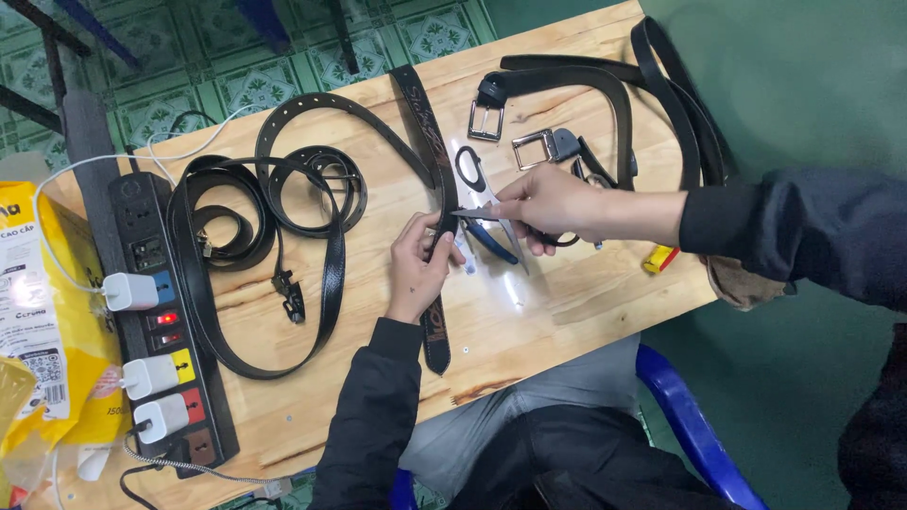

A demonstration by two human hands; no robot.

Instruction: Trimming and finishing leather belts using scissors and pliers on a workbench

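Note:
A long black embossed belt (436, 326) runs down the middle of the wooden table (567, 302). My left hand (419, 267) grips this belt at mid-length, fingers curled around its edge. My right hand (553, 203) comes in from the right and holds a pair of scissors (475, 215) by its dark handles. The metal blades point left and their tip touches the belt just above my left fingers. Under the scissors lies another hand tool with a black loop handle (469, 168) and a blue handle (492, 242).
Several black belts (283, 189) lie coiled on the left, more (614, 94) at the back right with two silver buckles (485, 121). A black power strip (156, 312) with white chargers and a yellow bag (38, 312) sit far left. A small yellow object (659, 259) lies right. A blue chair (694, 430) stands below.

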